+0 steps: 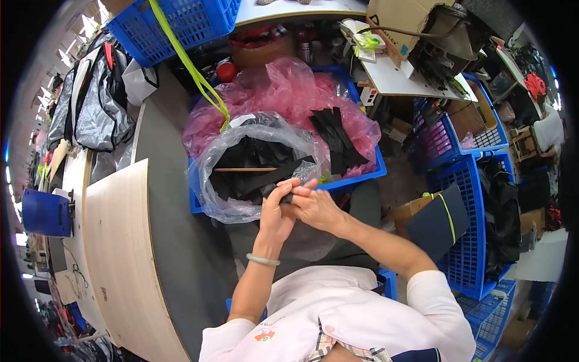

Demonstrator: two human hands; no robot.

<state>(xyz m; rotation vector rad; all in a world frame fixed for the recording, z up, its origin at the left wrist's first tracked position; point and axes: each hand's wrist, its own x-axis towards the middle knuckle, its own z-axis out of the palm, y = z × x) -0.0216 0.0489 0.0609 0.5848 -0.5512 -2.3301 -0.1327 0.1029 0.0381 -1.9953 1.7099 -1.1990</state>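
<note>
My left hand (pixel 276 212) and my right hand (pixel 318 210) meet at the near rim of a clear plastic bag (pixel 210 158). Both are closed around a small black strip (pixel 288 198), mostly hidden by the fingers. Inside the bag lie several black strips (pixel 244 151) and a thin wooden stick (pixel 241 170). The bag rests in a blue crate (pixel 382 168), against crumpled pink plastic (pixel 280 90). A bundle of black straps (pixel 335 139) lies on the pink plastic, beyond my right hand.
A yellow-green band (pixel 181 60) hangs from above to the bag. At left stand a grey panel (pixel 166 181) and a pale wooden board (pixel 120 241). Stacked blue baskets (pixel 461 211) fill the right side, one with a dark flat sheet (pixel 439 220) leaning on it.
</note>
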